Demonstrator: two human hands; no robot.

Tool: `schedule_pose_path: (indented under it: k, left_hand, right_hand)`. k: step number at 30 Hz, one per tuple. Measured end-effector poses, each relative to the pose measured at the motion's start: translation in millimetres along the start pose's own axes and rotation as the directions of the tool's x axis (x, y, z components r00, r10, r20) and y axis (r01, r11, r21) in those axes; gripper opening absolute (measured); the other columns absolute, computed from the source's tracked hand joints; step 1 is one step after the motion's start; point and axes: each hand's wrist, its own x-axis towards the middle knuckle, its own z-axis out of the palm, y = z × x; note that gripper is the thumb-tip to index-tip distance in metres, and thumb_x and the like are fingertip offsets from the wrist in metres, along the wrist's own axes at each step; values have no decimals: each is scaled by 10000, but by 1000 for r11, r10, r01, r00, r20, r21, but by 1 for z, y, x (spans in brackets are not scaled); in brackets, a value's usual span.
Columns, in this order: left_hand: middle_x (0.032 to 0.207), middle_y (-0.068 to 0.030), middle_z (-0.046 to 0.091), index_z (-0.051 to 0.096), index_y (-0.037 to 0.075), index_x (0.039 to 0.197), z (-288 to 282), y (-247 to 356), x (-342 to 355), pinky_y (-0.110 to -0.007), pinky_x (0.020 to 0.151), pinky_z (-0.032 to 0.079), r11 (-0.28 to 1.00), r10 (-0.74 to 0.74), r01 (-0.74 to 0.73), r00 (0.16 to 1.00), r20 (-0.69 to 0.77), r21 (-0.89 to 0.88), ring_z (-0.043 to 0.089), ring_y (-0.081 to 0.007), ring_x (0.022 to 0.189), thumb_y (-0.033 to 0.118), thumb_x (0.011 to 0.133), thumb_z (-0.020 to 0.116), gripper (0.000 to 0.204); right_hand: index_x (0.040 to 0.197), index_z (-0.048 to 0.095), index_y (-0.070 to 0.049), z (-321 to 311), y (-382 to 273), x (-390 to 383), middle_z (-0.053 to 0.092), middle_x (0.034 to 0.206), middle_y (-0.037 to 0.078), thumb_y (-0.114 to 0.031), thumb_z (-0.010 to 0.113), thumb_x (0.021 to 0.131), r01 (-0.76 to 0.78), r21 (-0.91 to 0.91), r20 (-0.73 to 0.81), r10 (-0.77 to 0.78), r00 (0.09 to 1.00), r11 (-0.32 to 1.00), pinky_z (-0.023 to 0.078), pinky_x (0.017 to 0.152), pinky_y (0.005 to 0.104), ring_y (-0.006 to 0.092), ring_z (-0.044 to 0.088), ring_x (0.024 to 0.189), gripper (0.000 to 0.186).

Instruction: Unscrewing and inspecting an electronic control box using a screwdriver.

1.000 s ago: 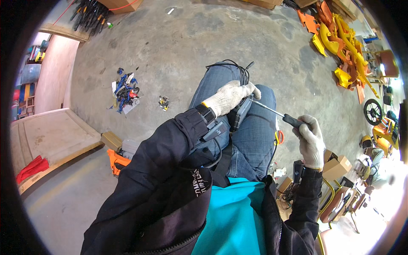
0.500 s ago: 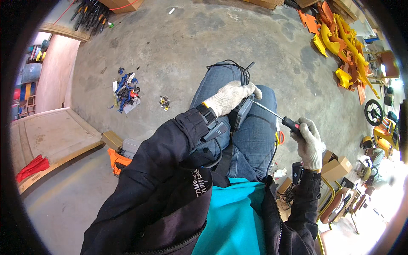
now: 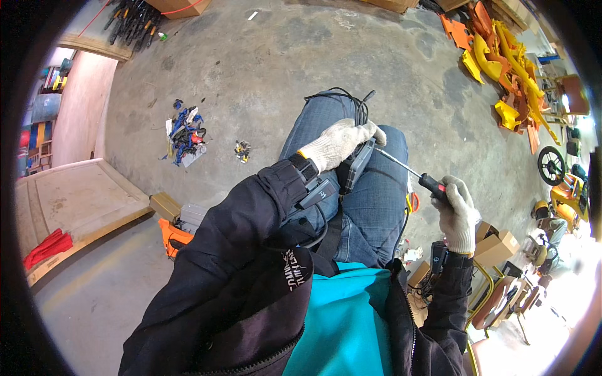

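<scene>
My left hand (image 3: 338,143), in a white knit glove, grips a dark plastic device (image 3: 355,168) with black cables (image 3: 361,105), resting between my jeans-clad thighs (image 3: 376,200). My right hand (image 3: 459,212), gloved too, is closed round the black-and-red handle of a screwdriver (image 3: 433,187); its steel shaft reaches up-left to the device's right side, near my left fingers. Whether the tip is seated in anything is too small to tell.
A wooden board (image 3: 88,188) with red cloth lies left. Piles of small parts (image 3: 188,135) sit on the concrete floor (image 3: 238,69). Orange and yellow panels (image 3: 498,59), a wheel (image 3: 550,164), cardboard boxes (image 3: 492,247) and chairs (image 3: 486,301) are at right.
My right hand has shifted and turned slightly on the screwdriver, exposing red on the handle. My left hand and the device have barely moved.
</scene>
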Motion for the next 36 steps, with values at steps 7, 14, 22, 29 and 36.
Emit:
schedule_pose_path:
  k: [7, 14, 22, 29, 36]
  left_hand:
    - [1117, -74, 743, 801, 115, 1095, -1, 0, 1, -348, 1000, 442, 999, 37, -37, 999, 13, 35, 615, -184, 1078, 505, 1143, 454, 524]
    - [1074, -81, 739, 800, 119, 1095, -1, 2, 0, -349, 993, 445, 994, 73, -74, 997, 7, 76, 620, -187, 1053, 538, 1138, 434, 558]
    - [1001, -71, 720, 804, 145, 1082, -1, 2, 0, -357, 925, 446, 994, 61, -61, 998, 1, 93, 608, -187, 970, 498, 1140, 434, 515]
    - [1034, -89, 741, 810, 121, 1082, 1, 1, 2, -358, 959, 451, 998, 1, 0, 1000, -14, 57, 623, -199, 1005, 479, 1142, 443, 516]
    - [1041, -95, 743, 815, 111, 1067, 0, -6, 4, -361, 966, 454, 997, 24, -23, 1000, -18, 69, 619, -197, 1007, 485, 1142, 455, 524]
  right_hand:
    - [1297, 621, 32, 0, 5, 3, 658, 1176, 100, -225, 685, 1056, 3, 21, 25, -4, 1000, 1000, 625, 800, 292, 164, 692, 997, 358]
    - [1295, 622, 30, 3, 3, 2, 656, 1180, 102, -223, 682, 1055, 13, 4, 19, -13, 1000, 1000, 628, 811, 300, 165, 687, 1007, 354]
    - [1298, 619, 32, 2, 3, 2, 656, 1189, 105, -220, 692, 1047, 9, 1, 24, -9, 1000, 1000, 627, 815, 299, 172, 690, 1012, 364]
    - [1302, 618, 33, 2, 3, 1, 658, 1191, 108, -220, 693, 1047, 0, 15, -1, 0, 1000, 1000, 628, 808, 302, 177, 701, 1001, 368]
    - [1313, 615, 31, 3, 2, 1, 656, 1197, 103, -215, 694, 1049, 3, -3, 10, -3, 1000, 1000, 620, 812, 297, 176, 697, 1003, 369]
